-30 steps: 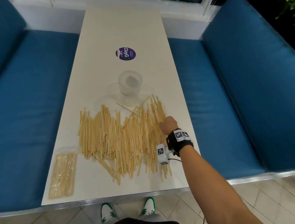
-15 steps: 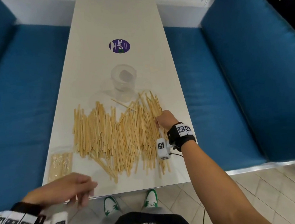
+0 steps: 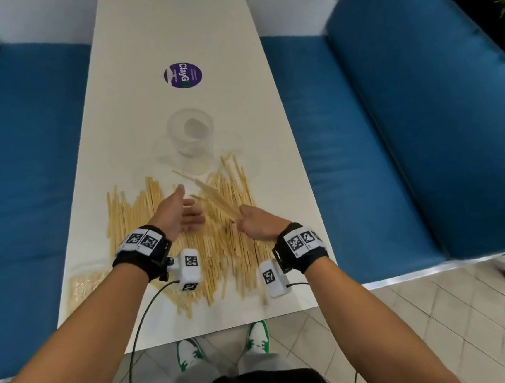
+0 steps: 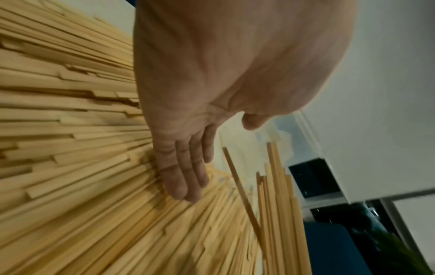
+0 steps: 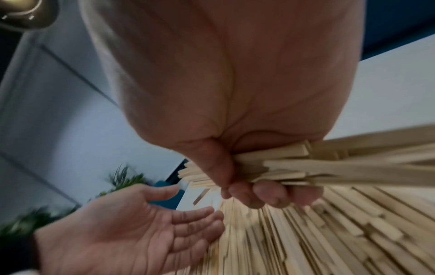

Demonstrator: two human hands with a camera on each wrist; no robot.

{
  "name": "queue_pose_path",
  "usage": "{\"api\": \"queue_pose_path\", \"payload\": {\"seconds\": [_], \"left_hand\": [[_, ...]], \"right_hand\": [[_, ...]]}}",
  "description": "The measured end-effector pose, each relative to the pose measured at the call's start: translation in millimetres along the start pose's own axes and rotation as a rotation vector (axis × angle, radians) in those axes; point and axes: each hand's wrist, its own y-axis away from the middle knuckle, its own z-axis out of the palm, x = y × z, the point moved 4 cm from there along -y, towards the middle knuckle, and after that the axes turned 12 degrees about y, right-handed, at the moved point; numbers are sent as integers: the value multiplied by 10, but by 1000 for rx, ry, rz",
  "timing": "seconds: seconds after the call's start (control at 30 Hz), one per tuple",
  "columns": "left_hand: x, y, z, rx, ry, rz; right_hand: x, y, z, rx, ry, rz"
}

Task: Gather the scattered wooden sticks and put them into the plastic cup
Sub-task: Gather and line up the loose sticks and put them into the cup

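A wide pile of pale wooden sticks (image 3: 131,214) lies spread on the white table (image 3: 169,24). Just beyond it stands the clear plastic cup (image 3: 190,132), upright. My right hand (image 3: 255,224) grips a bundle of sticks (image 3: 215,199) lifted off the pile, its far end pointing toward the cup. In the right wrist view the fingers (image 5: 266,195) curl round that bundle (image 5: 329,167). My left hand (image 3: 180,214) is open, palm turned toward the bundle, hovering over the pile. Its straight fingers (image 4: 186,176) show above the sticks (image 4: 70,148) in the left wrist view.
A purple round sticker (image 3: 183,75) sits on the table beyond the cup. A clear bag of sticks (image 3: 82,285) lies at the near left corner. Blue cushioned benches (image 3: 392,133) flank the table on both sides. My shoes (image 3: 258,337) show below the near edge.
My right hand has lifted a bundle of sticks off the pile's right side. My left hand has come up from below the table edge to beside the bundle, open.
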Motion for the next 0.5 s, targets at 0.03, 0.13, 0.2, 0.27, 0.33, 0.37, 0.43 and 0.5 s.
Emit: {"api": "queue_pose_path", "payload": {"seconds": [0.03,0.13,0.2,0.27,0.33,0.37,0.43,0.5], "left_hand": [[-14,-17,-83,18,54,-24],[-1,-12,-301,64,236,-52],[25,28,-424,100,289,-27],[50,61,-524,134,313,6],[73,101,-608,154,333,26],[82,117,-642,162,345,29],[99,129,-711,181,377,42],[122,150,-770,208,393,61]], "right_hand": [[-63,-47,60,-28,49,-24],[-282,-184,198,-100,168,-108],[-435,-252,227,-118,246,-145],[-576,-321,215,-103,332,-167],[-699,-387,187,-68,455,-193],[-755,-419,165,-41,533,-209],[-860,-487,125,19,650,-240],[-954,-549,87,55,698,-258]]}}
